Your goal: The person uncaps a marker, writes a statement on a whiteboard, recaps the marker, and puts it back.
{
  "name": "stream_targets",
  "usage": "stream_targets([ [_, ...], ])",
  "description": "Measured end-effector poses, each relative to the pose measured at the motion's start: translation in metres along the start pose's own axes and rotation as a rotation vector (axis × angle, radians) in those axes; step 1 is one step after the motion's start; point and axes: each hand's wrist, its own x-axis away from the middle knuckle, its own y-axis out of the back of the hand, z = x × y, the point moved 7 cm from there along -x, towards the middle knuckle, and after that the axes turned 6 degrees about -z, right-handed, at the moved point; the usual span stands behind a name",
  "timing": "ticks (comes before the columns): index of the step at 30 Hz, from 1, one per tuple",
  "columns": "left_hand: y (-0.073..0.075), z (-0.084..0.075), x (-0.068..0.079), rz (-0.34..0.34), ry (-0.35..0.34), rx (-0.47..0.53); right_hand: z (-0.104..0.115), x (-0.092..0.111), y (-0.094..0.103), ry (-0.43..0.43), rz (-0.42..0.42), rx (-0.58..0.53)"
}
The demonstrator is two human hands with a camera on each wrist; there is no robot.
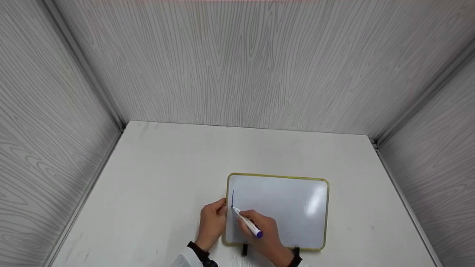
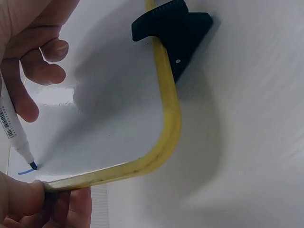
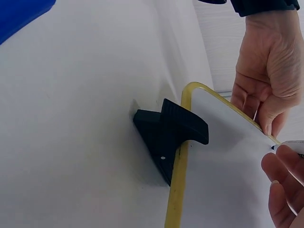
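A small whiteboard (image 1: 282, 207) with a yellow frame is held up off the table by black stand clips at its lower edge. My left hand (image 1: 213, 221) pinches the board's left edge between thumb and fingers, which the left wrist view shows closely. In my right hand (image 1: 264, 233) is a white marker (image 1: 248, 221) with a purple-blue end. Its dark tip touches the board near the left edge, at the lower end of a short, nearly vertical line (image 1: 233, 196). Part of the board's lower edge is hidden behind the right hand.
The board stands on a white table (image 1: 167, 178). One black clip (image 2: 173, 38) grips the frame in the left wrist view. Grey wood-grain panels (image 1: 237, 66) close off the back and both sides. A blue object (image 3: 21, 16) fills a corner of the right wrist view.
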Motion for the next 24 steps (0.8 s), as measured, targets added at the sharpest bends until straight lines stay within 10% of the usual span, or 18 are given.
stream_targets([
  [24,0.003,-0.002,0.000,-0.039,-0.048,-0.065,0.003,0.011,-0.001,0.076,-0.006,-0.025],
])
